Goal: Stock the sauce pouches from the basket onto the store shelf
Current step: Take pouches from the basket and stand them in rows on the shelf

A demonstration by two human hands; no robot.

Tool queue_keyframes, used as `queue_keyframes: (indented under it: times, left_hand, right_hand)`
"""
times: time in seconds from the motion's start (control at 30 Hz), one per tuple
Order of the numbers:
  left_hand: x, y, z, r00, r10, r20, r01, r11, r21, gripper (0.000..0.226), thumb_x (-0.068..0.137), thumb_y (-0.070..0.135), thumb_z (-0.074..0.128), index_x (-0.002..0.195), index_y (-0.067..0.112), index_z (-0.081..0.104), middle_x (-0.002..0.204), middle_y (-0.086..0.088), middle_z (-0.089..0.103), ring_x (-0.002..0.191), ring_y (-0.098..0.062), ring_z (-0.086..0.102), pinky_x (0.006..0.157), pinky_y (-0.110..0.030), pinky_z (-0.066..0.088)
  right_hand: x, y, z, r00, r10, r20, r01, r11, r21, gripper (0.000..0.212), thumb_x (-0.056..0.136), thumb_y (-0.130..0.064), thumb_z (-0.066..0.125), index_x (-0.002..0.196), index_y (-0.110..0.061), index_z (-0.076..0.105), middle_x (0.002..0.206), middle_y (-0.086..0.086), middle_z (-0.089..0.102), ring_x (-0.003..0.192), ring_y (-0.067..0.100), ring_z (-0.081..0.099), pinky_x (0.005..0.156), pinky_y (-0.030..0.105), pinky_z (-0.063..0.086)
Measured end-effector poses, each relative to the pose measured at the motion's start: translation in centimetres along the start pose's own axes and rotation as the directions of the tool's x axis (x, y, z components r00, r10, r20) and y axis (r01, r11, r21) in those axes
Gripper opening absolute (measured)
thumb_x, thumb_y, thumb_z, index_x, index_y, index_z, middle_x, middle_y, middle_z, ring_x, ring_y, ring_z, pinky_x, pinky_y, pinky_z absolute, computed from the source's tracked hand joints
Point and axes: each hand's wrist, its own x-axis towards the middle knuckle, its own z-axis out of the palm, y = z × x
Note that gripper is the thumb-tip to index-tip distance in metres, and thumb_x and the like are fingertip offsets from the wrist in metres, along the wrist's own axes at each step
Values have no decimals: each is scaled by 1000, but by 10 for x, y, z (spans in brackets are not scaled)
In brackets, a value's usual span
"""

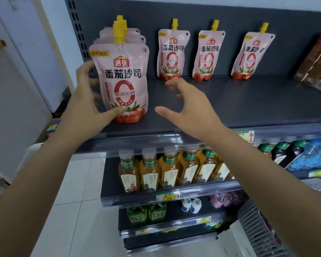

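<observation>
Where the dark grey metal store shelf [248,101] fills the upper half of the frame, stock reads as follows.

Left front: a file of pink tomato-sauce pouches with yellow screw spouts, upright, one behind another. The front pouch [124,76] stands near the shelf's front edge. The rear pouches [135,33] show only top corners and spouts (count uncertain, three or so).

Back wall, centre to right: three single pouches [208,54] of the same kind, upright, well apart from one another.

Right edge: brown-and-red cardboard boxes [315,60], stacked aslant.

Left hand [87,101]: thumb laid across the lower front of the front pouch, fingers curled round its left edge.

Right hand [191,110]: holds nothing, fingers spread and half bent, above bare shelf just right of the front pouch.

Tier below: amber tea bottles [169,173] with green neck bands, in a row; dark bottles [282,153] to their right.

Lowest tier: green bottles [146,214]; two small white bottles [191,204].

Lower right corner: grey slotted plastic basket [256,225], something reddish inside, not identifiable.

Left, behind the left forearm: rim of a white lattice basket [32,148], contents hidden.
</observation>
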Motion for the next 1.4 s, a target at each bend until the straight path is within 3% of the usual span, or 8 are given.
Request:
queue_keyframes:
  times: [0.2,0.3,0.43,0.57,0.8,0.97,1.17,1.4]
  left_hand:
    - [-3,2,-4,999,40,-26,-40,999,1,112,59,44,85,142,37,10,118,18,45,91,15,54,73,-20,45]
    - [-6,11,-12,995,15,-99,-9,998,60,112,58,56,81,143,31,13,136,2,37,106,-5,51,88,-33,46]
    - [-13,42,-5,929,336,-156,-260,891,371,90,72,57,67,140,14,27,140,-16,36,126,-30,37,106,-41,33]
    - [-25,84,40,893,450,-7,-390,780,489,83,77,63,59,137,12,34,139,-22,39,125,-38,35,103,-49,30]
    - [-64,153,177,795,496,348,-589,768,251,84,74,62,61,142,18,35,142,-16,39,125,-36,39,98,-48,37]
    - [-91,208,274,700,483,527,-647,741,181,89,69,62,63,142,19,35,140,-13,41,123,-33,41,99,-45,38]
    - [-127,244,383,587,438,681,-686,716,130,91,70,63,64,143,15,35,142,-16,40,125,-35,42,96,-45,42]
    - [-171,238,474,446,283,849,-688,715,123,92,74,71,51,146,24,18,150,-8,26,132,-28,31,100,-40,36]
  right_hand:
    - [4,-11,10,1000,-6,-11,6,1000,5,61,81,-44,69,133,-22,45,134,-3,53,118,12,51,89,20,38]
    - [-1,-8,9,1000,17,-15,-17,1000,-6,61,82,-44,69,134,-22,44,134,-4,53,118,11,51,88,20,37]
    - [-11,4,-1,996,70,-53,-71,997,-26,60,83,-44,68,134,-24,43,133,-5,53,116,10,52,85,20,36]
    - [-38,29,-24,982,155,-109,-161,986,-43,60,82,-45,68,133,-25,44,132,-6,54,116,9,52,87,21,39]
    - [-121,106,-97,915,341,-218,-375,917,-140,55,82,-41,69,130,-22,48,126,-6,58,112,10,54,81,18,36]
    - [-199,178,-155,827,499,-259,-548,820,-167,51,81,-41,70,125,-21,51,119,0,62,107,17,59,87,29,46]
    - [-285,278,-207,676,720,-155,-733,636,-241,55,85,-40,67,131,-17,48,120,3,62,90,18,61,79,28,48]
    - [-342,353,-216,522,853,1,-823,504,-262,56,87,-37,65,135,-19,45,117,4,65,102,24,63,84,36,52]
